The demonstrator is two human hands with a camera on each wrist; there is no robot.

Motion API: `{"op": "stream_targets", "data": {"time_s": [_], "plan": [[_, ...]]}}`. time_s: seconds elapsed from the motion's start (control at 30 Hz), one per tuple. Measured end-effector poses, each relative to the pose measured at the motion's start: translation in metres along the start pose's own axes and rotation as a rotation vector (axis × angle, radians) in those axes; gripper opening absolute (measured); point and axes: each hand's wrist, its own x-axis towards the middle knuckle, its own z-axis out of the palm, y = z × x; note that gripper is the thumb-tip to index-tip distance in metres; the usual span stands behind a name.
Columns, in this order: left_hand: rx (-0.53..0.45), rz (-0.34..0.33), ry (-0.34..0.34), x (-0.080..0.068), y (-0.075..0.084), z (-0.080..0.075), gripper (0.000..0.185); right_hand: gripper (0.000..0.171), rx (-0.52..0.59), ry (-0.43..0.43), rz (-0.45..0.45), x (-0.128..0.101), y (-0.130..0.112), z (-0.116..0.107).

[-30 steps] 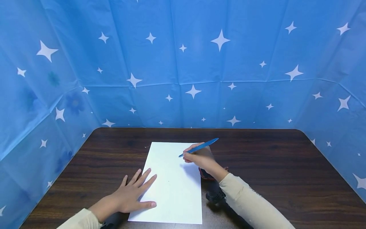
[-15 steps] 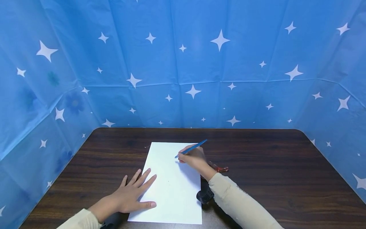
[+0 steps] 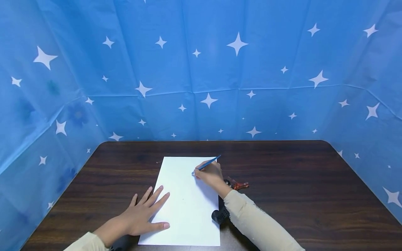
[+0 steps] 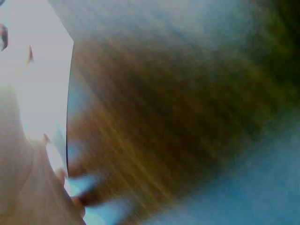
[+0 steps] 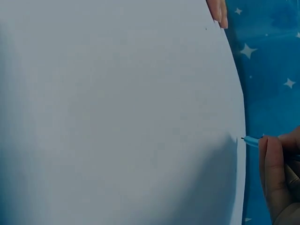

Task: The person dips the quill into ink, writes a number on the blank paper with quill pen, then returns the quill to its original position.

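A sheet of white paper point(image 3: 185, 223) lies upright on the dark table. My left hand point(image 3: 142, 216) rests with spread, straight fingers across its lower left edge, the thumb on the sheet. Over the upper right part of the paper, my right hand point(image 3: 209, 173) pinches a blue pen point(image 3: 211, 161) between thumb and fingers, its back end slanting up to the right. In the right wrist view the pen point(image 5: 251, 141) points its dark tip at the paper point(image 5: 140, 93), right beside the shadow's edge. One tiny dark dot shows near the sheet's middle.
The dark wood-grain table point(image 3: 298, 195) extends to both sides. A blue curtain point(image 3: 267, 111) with white stars surrounds its back and sides. Behind the right wrist lies a reddish-orange piece point(image 3: 241, 185), and a black device point(image 3: 220, 215) sits under the right forearm.
My right hand has moved left and slightly down with the pen, whose tip now sits closer to the paper. The left hand stays on the sheet; the head view has shifted slightly.
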Motion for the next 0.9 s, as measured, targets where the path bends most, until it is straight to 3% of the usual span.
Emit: {"op": "stream_targets", "data": {"time_s": [0.27,0.5,0.9], "plan": [[-0.003,0.005,0.01,0.001,0.0,0.0,0.091,0.006,-0.043,0.024,0.009,0.0,0.002,0.002],[0.041,-0.01,0.028,0.007,-0.012,0.011,0.094,0.007,-0.079,0.054,-0.008,-0.001,0.002,0.006],[-0.002,0.013,0.002,-0.001,-0.002,0.001,0.09,0.005,-0.017,0.06,-0.001,-0.005,0.0,0.008]]}}
